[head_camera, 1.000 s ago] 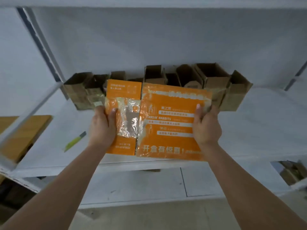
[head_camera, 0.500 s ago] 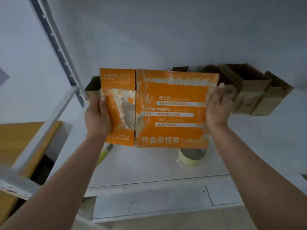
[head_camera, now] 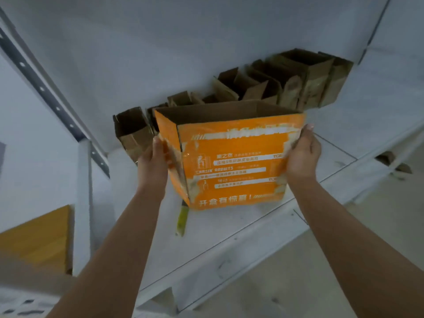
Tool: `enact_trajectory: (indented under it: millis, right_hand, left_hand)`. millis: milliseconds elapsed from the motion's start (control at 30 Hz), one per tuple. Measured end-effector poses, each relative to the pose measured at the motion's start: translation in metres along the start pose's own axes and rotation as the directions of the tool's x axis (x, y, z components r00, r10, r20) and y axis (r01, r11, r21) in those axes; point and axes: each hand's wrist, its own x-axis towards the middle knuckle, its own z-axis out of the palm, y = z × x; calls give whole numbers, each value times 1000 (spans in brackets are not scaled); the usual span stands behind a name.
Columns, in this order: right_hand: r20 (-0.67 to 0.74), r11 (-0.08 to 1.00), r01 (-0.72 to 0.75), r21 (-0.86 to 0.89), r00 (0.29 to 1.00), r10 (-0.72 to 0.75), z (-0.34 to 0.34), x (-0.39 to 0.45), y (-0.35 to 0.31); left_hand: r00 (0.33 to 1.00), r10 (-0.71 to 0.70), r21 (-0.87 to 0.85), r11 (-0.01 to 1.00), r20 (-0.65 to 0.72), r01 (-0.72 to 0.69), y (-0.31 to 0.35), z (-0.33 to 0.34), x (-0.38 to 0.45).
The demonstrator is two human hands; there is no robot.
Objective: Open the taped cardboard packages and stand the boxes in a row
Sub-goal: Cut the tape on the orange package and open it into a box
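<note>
1. Orange box (head_camera: 231,157): opened out into a tube, top mouth open, held just above the shelf (head_camera: 252,226) in front of the row of brown boxes (head_camera: 263,88).
2. Left hand (head_camera: 152,164) wrapped on the left wall, right hand (head_camera: 302,154) clasping the right edge, fingers curled round it.
3. Step in hand, likely: squaring the box before standing it.
4. Next: set down upright in line with the row, clear of the knife (head_camera: 182,218) lying near its base.

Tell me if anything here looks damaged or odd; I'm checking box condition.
The orange box held between the left hand and right hand has torn, peeled print and tape remnants along its edges. Nothing else stands out.
</note>
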Motion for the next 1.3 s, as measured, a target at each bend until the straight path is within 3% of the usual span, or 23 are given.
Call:
enact_trajectory:
  millis: [133, 333, 500, 733, 833, 967, 1033, 1100, 1200, 1300]
  right_hand:
    - [65, 992, -104, 66, 993, 99, -4, -20, -3]
    - [113, 970, -242, 19, 965, 238, -5, -33, -8]
    - [206, 942, -335, 33, 924, 322, -13, -42, 9]
    - [338, 890, -435, 136, 865, 371, -17, -35, 12]
    - [378, 880, -465, 95, 835, 400, -20, -35, 12]
    - [343, 920, -392, -17, 862, 374, -18, -33, 7]
    - [340, 931, -363, -52, 870, 358, -20, -31, 5]
    - [360, 951, -303, -68, 881, 306, -24, -30, 4]
    - [400, 976, -206, -71, 891, 218, -28, -30, 1]
    - [387, 980, -198, -19, 902, 190, -29, -30, 3]
  left_hand:
    - [988, -45, -121, 991, 150, 63, 1, 11, -8]
    - [951, -141, -213, 956, 275, 203, -1, 7, -7]
    - [834, -246, -125, 929, 493, 348, -19, -5, -16]
    - [764, -240, -150, 903, 599, 402, -19, -7, -14]
    - [773, -266, -165, 889, 576, 428, -28, -5, -13]
    - [797, -281, -202, 873, 535, 443, -29, -1, -8]
    - [837, -250, -244, 881, 487, 405, -26, 3, -5]
    - [869, -127, -302, 905, 479, 299, -23, 4, -4]
    - [850, 45, -374, 909, 524, 182, -19, 3, -4]
    - [865, 125, -445, 887, 487, 122, -26, 5, -5]
